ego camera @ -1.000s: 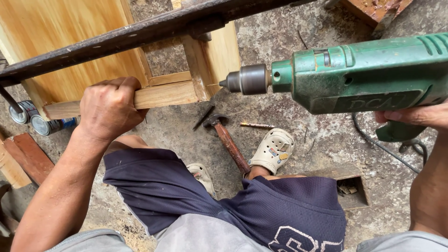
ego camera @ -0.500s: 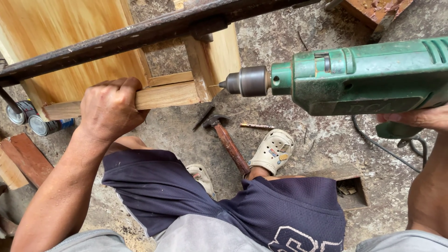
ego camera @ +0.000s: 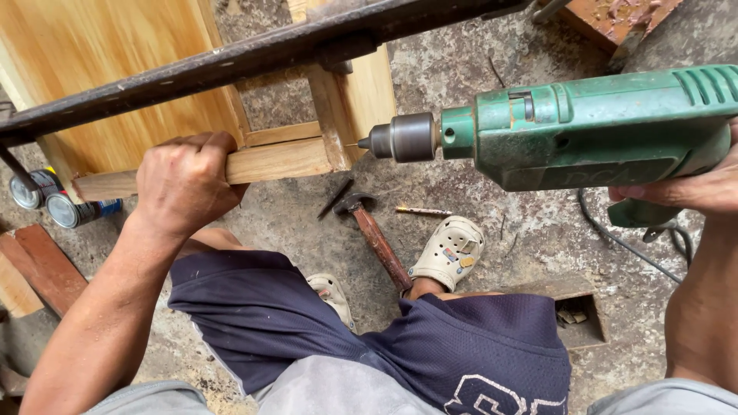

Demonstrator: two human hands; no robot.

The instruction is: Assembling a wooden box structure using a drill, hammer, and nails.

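Left hand: fist closed round a squared, pale wood rail.
Right hand: fingers wrapped on the drill, green ribbed plastic, dark metal chuck.
Bit: thin tip at the upright post.
Floor: rough concrete; hammer, rusty handle.

Left hand clenched in a fist, knuckles up, fingers curled over and away, forearm stretched up from the near left. Right hand at the right edge, only partly visible, closed in a grip, forearm dropping toward the near right.
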